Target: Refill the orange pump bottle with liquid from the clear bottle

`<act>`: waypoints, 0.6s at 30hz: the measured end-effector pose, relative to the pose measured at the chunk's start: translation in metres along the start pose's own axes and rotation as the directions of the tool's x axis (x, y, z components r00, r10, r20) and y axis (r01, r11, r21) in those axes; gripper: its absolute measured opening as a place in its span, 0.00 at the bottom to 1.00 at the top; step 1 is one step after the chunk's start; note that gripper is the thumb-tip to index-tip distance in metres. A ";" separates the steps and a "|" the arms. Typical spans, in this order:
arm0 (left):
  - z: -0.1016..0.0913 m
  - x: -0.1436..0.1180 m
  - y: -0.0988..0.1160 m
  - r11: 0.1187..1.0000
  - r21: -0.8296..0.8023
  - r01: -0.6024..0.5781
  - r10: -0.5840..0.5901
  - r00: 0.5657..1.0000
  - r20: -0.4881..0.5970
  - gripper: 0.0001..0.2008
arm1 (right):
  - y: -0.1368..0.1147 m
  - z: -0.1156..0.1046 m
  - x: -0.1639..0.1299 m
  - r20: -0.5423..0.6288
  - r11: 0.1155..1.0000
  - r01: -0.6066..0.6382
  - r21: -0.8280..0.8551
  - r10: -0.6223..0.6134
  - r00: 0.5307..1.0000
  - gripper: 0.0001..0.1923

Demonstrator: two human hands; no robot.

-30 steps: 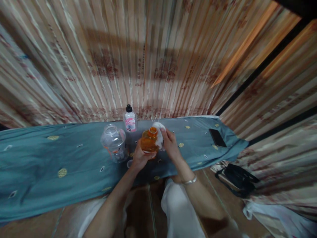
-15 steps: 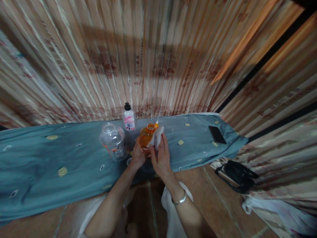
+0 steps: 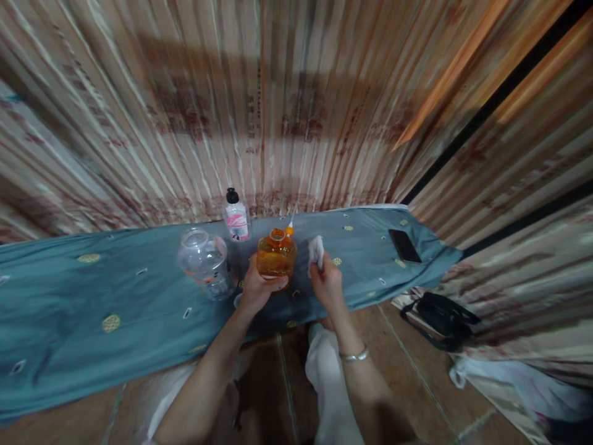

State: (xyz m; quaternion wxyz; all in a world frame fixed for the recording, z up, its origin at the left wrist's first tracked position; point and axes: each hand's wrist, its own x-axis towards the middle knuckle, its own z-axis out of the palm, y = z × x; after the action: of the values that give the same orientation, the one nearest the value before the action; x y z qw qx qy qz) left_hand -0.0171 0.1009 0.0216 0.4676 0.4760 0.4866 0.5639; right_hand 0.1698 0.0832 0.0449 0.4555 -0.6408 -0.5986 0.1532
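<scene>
My left hand [image 3: 260,285] grips the lower left side of an amber see-through bottle [image 3: 277,256], whose neck is uncapped. To the right, apart from the bottle, my right hand [image 3: 328,281] pinches a crumpled white tissue [image 3: 316,251]. Behind the bottle lies an orange cap with a thin white stem [image 3: 290,229]. A clear plastic jar [image 3: 204,262] with an open mouth is left of my left hand. Farther back stands a clear bottle with a pink label and black top [image 3: 237,217].
A teal patterned cloth [image 3: 139,296] covers the table. Toward its right end lies a dark phone [image 3: 404,246]. Pleated curtains [image 3: 278,111] hang behind and at the right. On the floor at the right sits a black bag [image 3: 439,320].
My right hand has drawn the tissue away from the amber bottle, to the right. The left hand keeps its hold on the bottle, which now shows its front fully. The view has shifted slightly.
</scene>
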 end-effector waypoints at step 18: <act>-0.001 -0.005 0.005 0.998 -0.035 0.053 -0.055 0.997 -0.060 0.39 | 0.007 0.037 0.060 0.433 0.793 0.295 -0.533 -0.045 0.901 0.20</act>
State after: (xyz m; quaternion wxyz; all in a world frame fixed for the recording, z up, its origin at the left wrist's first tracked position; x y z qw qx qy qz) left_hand -0.0179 0.0953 0.0262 0.4756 0.4372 0.5039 0.5734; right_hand 0.1608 0.1534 0.0408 0.1161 -0.6469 -0.7523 0.0455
